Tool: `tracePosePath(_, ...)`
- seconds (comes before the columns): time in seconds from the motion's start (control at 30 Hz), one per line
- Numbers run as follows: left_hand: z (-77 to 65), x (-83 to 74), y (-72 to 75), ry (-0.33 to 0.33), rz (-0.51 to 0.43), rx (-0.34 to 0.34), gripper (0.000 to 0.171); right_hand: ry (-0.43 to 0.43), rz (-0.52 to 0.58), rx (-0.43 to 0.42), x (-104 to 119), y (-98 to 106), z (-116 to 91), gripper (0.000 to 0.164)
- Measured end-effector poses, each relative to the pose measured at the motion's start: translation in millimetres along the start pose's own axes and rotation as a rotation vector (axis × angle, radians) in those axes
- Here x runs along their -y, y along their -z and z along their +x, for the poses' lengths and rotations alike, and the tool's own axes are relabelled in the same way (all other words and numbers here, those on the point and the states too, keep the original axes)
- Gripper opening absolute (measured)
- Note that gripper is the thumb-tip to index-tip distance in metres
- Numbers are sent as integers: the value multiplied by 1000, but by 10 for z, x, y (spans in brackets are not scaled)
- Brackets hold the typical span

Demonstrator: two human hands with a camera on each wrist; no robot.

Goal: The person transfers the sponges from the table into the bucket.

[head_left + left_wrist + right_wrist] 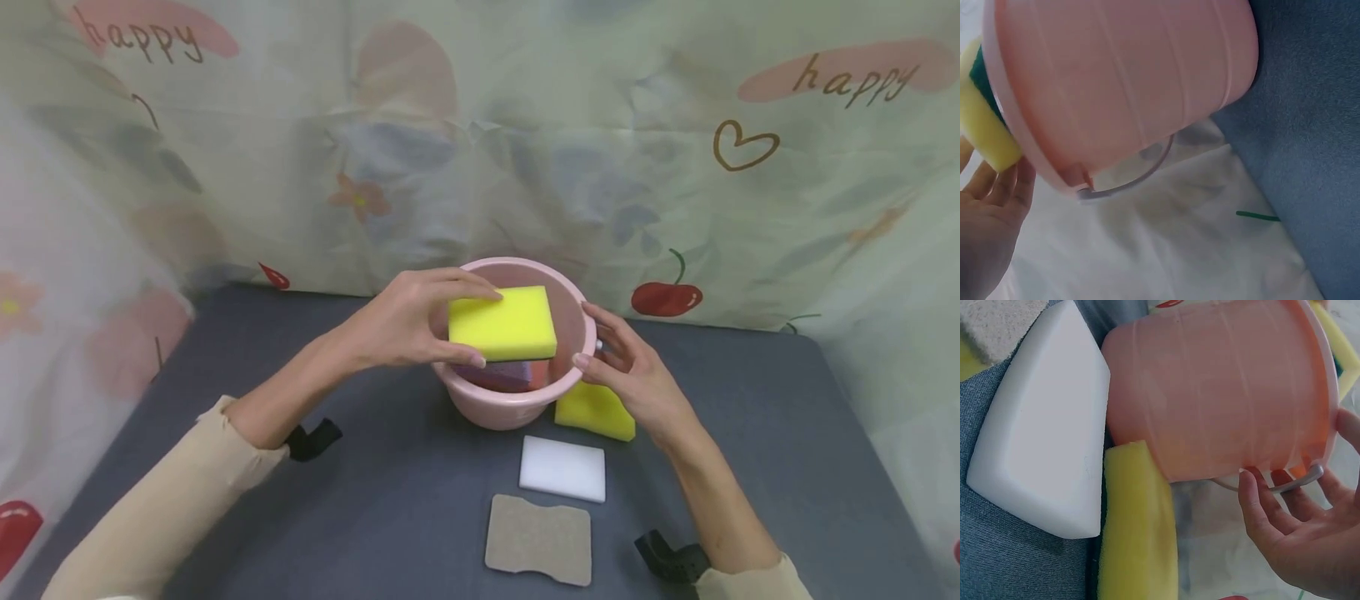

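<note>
My left hand (408, 321) pinches a yellow sponge (504, 325) between thumb and fingers, over the mouth of a pink bucket (498, 410). A dark green scouring layer (984, 78) shows on the sponge's underside in the left wrist view. On the bucket's right side, my right hand (637, 375) grips the rim, its fingers close to the grey handle (1300, 481). Inside the bucket, partly hidden beneath the held sponge, lie a purple block (506, 377) and something orange-red (538, 375).
Against the bucket's right front lies another yellow sponge (596, 412). A white sponge block (562, 468) and a beige-grey pad with curved edges (538, 540) follow toward the front of the dark table (360, 517). A printed curtain (525, 183) hangs behind.
</note>
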State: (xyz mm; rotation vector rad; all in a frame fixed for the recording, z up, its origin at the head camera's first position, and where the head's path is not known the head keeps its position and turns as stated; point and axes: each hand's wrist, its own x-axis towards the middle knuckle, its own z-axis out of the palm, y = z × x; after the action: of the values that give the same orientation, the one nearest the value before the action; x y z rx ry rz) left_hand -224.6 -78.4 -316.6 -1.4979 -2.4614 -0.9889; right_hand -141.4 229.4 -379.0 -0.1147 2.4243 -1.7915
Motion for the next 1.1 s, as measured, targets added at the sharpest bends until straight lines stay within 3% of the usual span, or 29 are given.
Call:
tracePosePath(0.47,352,170,-38,90,55,144,67,-31,-1,-7,20,-6,19,73)
tracePosePath(0.77,460,183,-137,120,58,234,66,-39,8,-2,23,0,22,72)
tracePosePath(1.1,463,220,-224,84,43,248,63,-11,3,8,17,1,19,72)
